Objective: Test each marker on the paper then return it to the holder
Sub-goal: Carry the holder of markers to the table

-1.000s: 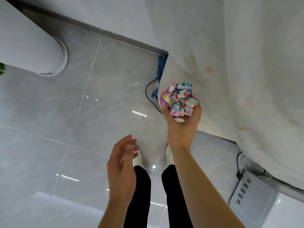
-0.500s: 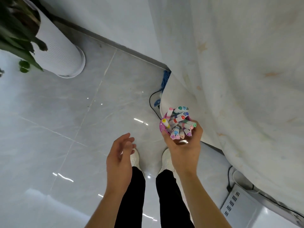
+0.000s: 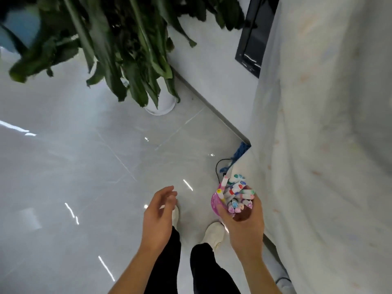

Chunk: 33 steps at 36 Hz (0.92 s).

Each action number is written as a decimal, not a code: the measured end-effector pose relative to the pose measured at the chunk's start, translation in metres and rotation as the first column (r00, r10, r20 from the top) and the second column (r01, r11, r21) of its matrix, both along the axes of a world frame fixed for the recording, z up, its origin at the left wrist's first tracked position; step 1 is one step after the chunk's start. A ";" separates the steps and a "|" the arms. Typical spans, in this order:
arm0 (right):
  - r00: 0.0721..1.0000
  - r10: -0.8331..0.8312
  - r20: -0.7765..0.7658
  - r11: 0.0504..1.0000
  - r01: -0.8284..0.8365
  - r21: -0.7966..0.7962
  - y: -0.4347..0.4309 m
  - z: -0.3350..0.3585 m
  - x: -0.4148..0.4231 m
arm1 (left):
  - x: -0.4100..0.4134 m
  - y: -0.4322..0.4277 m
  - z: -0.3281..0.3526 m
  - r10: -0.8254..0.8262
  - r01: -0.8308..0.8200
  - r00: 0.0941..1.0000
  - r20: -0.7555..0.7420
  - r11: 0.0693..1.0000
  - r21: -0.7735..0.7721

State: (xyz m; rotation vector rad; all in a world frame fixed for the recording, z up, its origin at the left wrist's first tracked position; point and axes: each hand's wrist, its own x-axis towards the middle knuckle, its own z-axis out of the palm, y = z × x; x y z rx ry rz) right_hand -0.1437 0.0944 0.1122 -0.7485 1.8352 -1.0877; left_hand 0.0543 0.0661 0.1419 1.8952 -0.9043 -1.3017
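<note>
My right hand (image 3: 246, 228) grips a pink holder (image 3: 216, 203) from below, its fingers curled round the cup. Several markers (image 3: 235, 194) with white bodies and coloured caps stick out of it in a bundle. The holder is held in the air above the floor, close to the hanging white cloth. My left hand (image 3: 158, 217) hovers to the left of it, fingers loosely bent, holding nothing and apart from the holder. No paper is in view.
A stained white cloth (image 3: 322, 145) hangs down the right side. A potted plant (image 3: 118, 49) in a white pot (image 3: 163, 107) stands at the back. A black cable (image 3: 218, 168) and blue cord (image 3: 239, 151) lie on the grey tiled floor (image 3: 74, 177). My shoes (image 3: 214, 233) show below.
The view has tilted upward, bringing the plant and a dark panel into sight. Both hands sit lower in the frame; the right hand still holds the marker holder.
</note>
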 end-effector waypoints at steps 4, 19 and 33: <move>0.988 0.148 -0.049 0.986 -0.151 -0.068 -0.005 0.035 0.010 | 0.021 0.015 0.027 0.071 -0.070 0.997 0.011 0.997 -0.031; 0.864 0.504 -0.017 0.854 -0.501 -0.143 -0.044 0.115 0.116 | 0.126 0.060 0.091 0.400 -0.401 0.916 -0.043 0.904 -0.148; 0.730 0.682 -0.042 0.720 -0.681 -0.136 -0.076 0.137 0.260 | 0.275 0.093 0.096 0.590 -0.588 0.807 -0.030 0.795 -0.151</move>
